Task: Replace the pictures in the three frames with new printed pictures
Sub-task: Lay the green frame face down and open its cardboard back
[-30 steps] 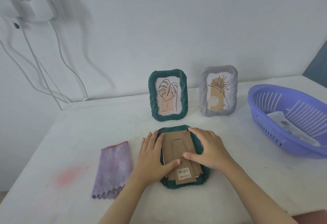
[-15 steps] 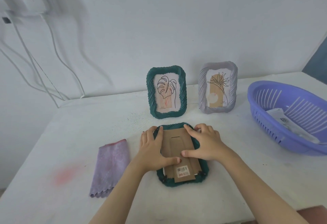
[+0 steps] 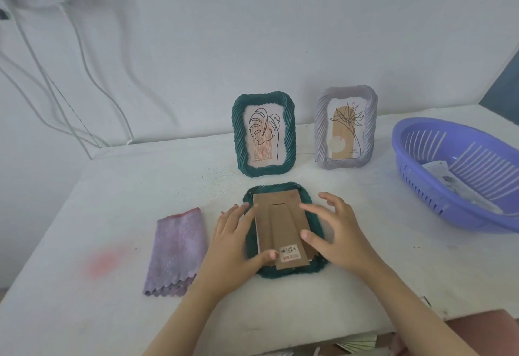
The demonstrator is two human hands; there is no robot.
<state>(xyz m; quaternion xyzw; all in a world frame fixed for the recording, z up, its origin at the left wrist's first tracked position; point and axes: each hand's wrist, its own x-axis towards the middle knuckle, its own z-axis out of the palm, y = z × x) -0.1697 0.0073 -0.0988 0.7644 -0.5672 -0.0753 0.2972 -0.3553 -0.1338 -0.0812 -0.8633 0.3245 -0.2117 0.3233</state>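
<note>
The dark green frame [image 3: 289, 272] lies face down on the white surface [image 3: 112, 192], its brown cardboard back [image 3: 280, 221] turned up, a barcode sticker [image 3: 289, 251] near its close end. It sits between the two hands.

The left hand [image 3: 233, 243] lies flat along the frame's left edge with its fingers straight and gripping nothing; its thumb reaches onto the cardboard just beside the sticker. The right hand [image 3: 339, 235] is over the frame's right side, fingers spread and relaxed, holding nothing (it is blurred, so I cannot tell whether its fingertips touch the cardboard or hang just above it).

Behind the face-down frame two more stand upright near the wall: a green frame [image 3: 264, 136] with a leaf drawing and, to its right, a grey frame [image 3: 346, 128] with a line-drawn plant.

A purple basket [image 3: 415, 181] sits at the right with printed sheets [image 3: 446, 176] inside. A folded lilac cloth [image 3: 177, 251] lies left of the left hand, apart from it.
</note>
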